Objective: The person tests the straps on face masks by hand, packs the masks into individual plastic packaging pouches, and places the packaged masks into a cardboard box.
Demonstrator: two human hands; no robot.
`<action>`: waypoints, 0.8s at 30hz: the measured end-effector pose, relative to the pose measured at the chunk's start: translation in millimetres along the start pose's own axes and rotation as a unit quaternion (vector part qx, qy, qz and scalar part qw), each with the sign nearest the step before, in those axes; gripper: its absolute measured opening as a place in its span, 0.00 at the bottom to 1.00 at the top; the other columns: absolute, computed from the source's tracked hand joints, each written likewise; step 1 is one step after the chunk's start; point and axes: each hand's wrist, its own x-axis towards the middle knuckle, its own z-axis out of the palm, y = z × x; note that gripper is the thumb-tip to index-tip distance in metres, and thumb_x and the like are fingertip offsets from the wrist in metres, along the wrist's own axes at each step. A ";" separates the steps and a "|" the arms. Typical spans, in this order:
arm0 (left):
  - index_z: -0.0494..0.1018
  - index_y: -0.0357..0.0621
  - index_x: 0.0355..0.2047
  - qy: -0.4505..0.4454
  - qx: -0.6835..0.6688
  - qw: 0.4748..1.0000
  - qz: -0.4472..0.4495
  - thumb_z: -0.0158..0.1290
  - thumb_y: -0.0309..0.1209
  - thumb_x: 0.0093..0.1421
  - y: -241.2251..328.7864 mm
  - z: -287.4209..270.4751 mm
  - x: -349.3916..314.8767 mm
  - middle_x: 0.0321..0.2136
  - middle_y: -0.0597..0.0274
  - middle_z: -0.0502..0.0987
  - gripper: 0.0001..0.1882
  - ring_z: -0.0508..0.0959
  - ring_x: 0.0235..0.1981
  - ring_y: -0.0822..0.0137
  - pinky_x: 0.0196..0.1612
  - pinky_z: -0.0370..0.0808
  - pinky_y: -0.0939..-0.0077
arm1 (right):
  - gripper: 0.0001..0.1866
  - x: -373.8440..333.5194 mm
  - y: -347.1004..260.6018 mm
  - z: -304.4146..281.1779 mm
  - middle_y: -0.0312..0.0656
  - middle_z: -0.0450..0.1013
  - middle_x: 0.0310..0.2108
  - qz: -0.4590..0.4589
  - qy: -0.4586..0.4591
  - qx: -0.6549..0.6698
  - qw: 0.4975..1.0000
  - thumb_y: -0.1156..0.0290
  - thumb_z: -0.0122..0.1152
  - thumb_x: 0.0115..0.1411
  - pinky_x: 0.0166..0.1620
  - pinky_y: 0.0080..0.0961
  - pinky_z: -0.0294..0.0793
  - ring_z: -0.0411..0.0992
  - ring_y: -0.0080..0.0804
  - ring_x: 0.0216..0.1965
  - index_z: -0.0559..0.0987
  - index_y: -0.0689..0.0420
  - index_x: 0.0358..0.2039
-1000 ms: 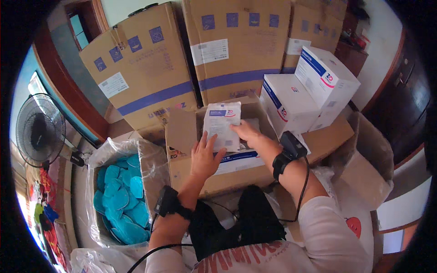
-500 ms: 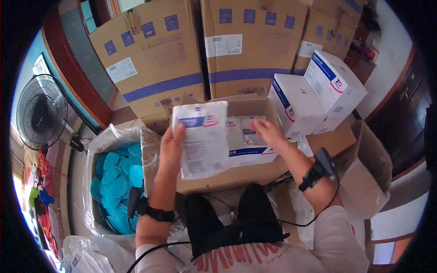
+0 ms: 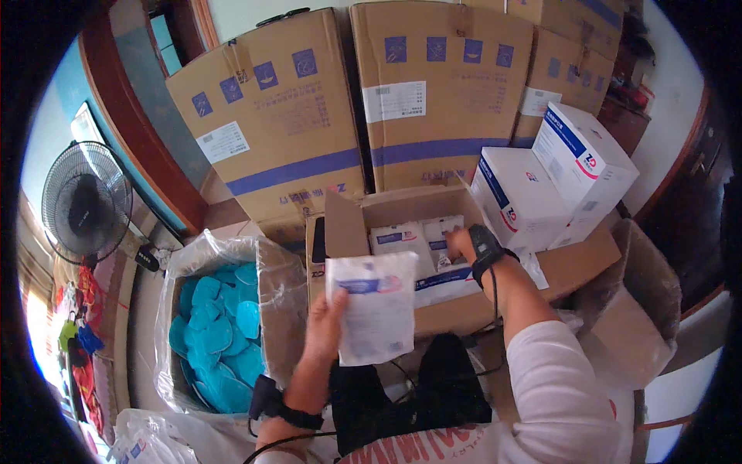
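My left hand (image 3: 326,321) is closed on the left edge of a flat white pouch (image 3: 379,321) with a blue and red printed band. I hold it upright above my lap, in front of an open carton. My right hand (image 3: 464,246) is over the right side of a white box (image 3: 444,290) of similar pouches inside that carton. Its fingers reach down by the packed pouches (image 3: 396,238) and are partly hidden, so I cannot make out whether they grip one.
Left of me, a plastic-lined carton (image 3: 282,309) holds many teal cup-shaped pieces (image 3: 212,329). White boxes (image 3: 510,197) stand at the right, beside another plastic-lined carton (image 3: 630,332). Large cartons (image 3: 444,116) form a wall behind. A fan (image 3: 86,201) stands at far left.
My left hand has brought the pouch lower and nearer to me. My right hand has turned fingers-down over the pouches in the box. The view has shifted slightly.
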 end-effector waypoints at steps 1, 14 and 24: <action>0.70 0.41 0.33 -0.006 0.120 0.993 0.000 0.44 0.36 0.58 -5.2 4.1 2.2 0.29 0.68 0.72 0.12 0.71 0.32 0.75 0.35 0.68 0.79 | 0.30 0.5 0.1 -0.3 0.49 0.65 0.44 -0.010 0.022 0.019 1.000 0.61 0.62 0.38 0.44 0.38 0.67 0.67 0.46 0.42 0.67 0.57 0.44; 0.65 0.46 0.43 -0.153 0.392 0.893 0.162 0.44 0.34 0.55 -23.4 32.8 24.3 0.43 0.55 0.68 0.16 0.70 0.39 0.52 0.39 0.68 0.63 | 0.23 18.9 6.0 -7.0 0.47 0.67 0.41 -0.015 0.175 -0.003 0.985 0.64 0.59 0.41 0.44 0.36 0.68 0.67 0.44 0.42 0.70 0.57 0.40; 0.66 0.44 0.42 -0.097 0.461 0.878 0.085 0.44 0.36 0.55 -23.9 15.5 27.1 0.34 0.52 0.73 0.15 0.71 0.38 0.51 0.37 0.69 0.65 | 0.06 -25.3 4.0 -23.3 0.44 0.71 0.31 -0.050 0.252 0.049 0.965 0.70 0.54 0.43 0.34 0.36 0.69 0.69 0.39 0.36 0.75 0.56 0.24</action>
